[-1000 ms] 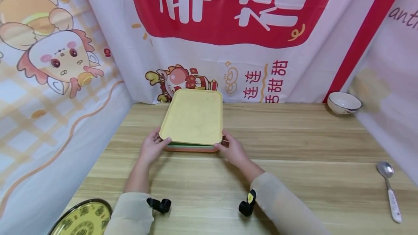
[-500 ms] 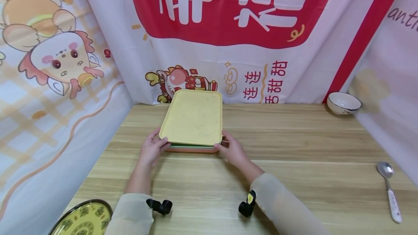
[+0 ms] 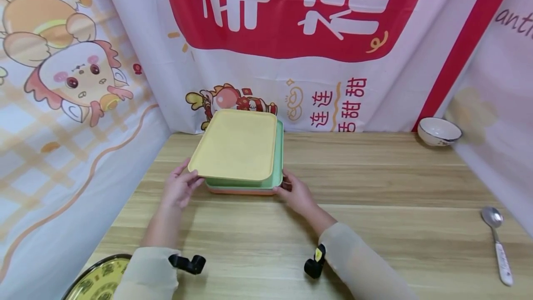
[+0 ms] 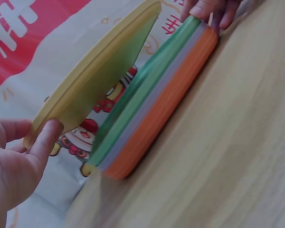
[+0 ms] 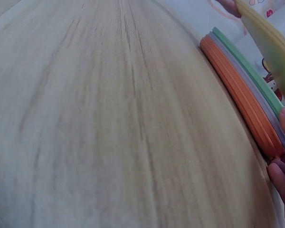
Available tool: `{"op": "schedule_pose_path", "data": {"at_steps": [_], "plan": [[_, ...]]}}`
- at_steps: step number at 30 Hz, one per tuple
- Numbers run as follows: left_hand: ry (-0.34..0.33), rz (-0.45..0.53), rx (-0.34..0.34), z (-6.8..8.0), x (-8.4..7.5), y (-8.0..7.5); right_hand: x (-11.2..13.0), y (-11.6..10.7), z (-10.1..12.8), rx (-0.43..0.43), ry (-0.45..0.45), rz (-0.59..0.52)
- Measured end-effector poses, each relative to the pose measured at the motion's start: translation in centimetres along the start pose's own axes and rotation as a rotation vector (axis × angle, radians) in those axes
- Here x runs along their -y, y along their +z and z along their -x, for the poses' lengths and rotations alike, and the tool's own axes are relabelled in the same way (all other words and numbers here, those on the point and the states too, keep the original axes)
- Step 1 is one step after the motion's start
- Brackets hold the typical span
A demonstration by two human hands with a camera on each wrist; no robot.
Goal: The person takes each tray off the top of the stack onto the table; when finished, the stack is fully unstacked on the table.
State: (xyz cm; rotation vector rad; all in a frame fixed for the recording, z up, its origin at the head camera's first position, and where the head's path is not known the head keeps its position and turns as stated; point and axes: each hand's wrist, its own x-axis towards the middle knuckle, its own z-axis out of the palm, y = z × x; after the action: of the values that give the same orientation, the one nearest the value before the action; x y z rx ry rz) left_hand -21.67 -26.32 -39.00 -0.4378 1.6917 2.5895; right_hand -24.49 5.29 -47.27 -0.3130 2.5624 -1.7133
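Note:
A yellow rectangular tray (image 3: pixel 235 145) is raised above a stack of trays, tilted and shifted left of them. My left hand (image 3: pixel 179 187) pinches its near left corner between thumb and fingers. Below it lies a green tray (image 3: pixel 277 156), on top of a grey-purple tray (image 4: pixel 154 97) and an orange layer (image 4: pixel 171 102) at the bottom. My right hand (image 3: pixel 297 194) grips the near right corner of this stack, thumb on the green rim and fingers lower down, as the right wrist view shows. A gap separates the yellow tray from the green one.
A white bowl (image 3: pixel 438 131) stands at the table's back right corner. A spoon (image 3: pixel 497 244) with a white handle lies at the right. A patterned yellow round plate or tray with a dark rim (image 3: pixel 100 279) sits at the front left. Printed cloth (image 3: pixel 250 68) hangs behind the table.
My left hand has lifted the yellow tray off the stack and moved it left, uncovering the green tray. The right hand has stayed at the stack's corner, no longer touching the yellow tray.

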Motion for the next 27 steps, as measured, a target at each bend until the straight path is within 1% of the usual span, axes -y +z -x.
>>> {"op": "schedule_pose_path", "data": {"at_steps": [3, 6, 8, 11, 13, 16, 19, 22, 27], "plan": [[0.013, 0.007, 0.024, 0.8, -1.5, -0.8, -0.1, 0.0, -0.1, -0.002, 0.007, 0.010], [0.050, 0.010, 0.056, 1.7, -2.9, -2.0, -0.2, 0.0, -0.2, -0.002, 0.009, 0.029], [0.081, 0.051, 0.084, 2.3, -3.8, -3.0, -0.2, -0.1, -0.2, -0.002, 0.008, 0.038], [0.126, 0.141, 0.112, 2.8, -5.0, -4.8, -0.2, -0.1, -0.2, -0.002, 0.011, 0.040], [0.146, 0.207, 0.118, 3.0, -5.6, -6.2, -0.2, -0.1, -0.3, 0.001, 0.014, 0.046], [0.160, 0.254, 0.110, 3.3, -6.5, -8.4, -0.3, -0.1, -0.2, 0.003, 0.017, 0.060], [0.168, 0.233, 0.094, 3.5, -7.0, -10.5, -0.2, -0.2, -0.1, 0.007, 0.025, 0.064], [0.159, 0.220, 0.082, 3.5, -7.4, -12.3, -0.2, -0.2, -0.1, 0.007, 0.030, 0.055], [0.118, 0.158, 0.059, 3.2, -7.2, -14.8, -0.2, -0.2, -0.1, -0.006, 0.023, 0.051]]}}
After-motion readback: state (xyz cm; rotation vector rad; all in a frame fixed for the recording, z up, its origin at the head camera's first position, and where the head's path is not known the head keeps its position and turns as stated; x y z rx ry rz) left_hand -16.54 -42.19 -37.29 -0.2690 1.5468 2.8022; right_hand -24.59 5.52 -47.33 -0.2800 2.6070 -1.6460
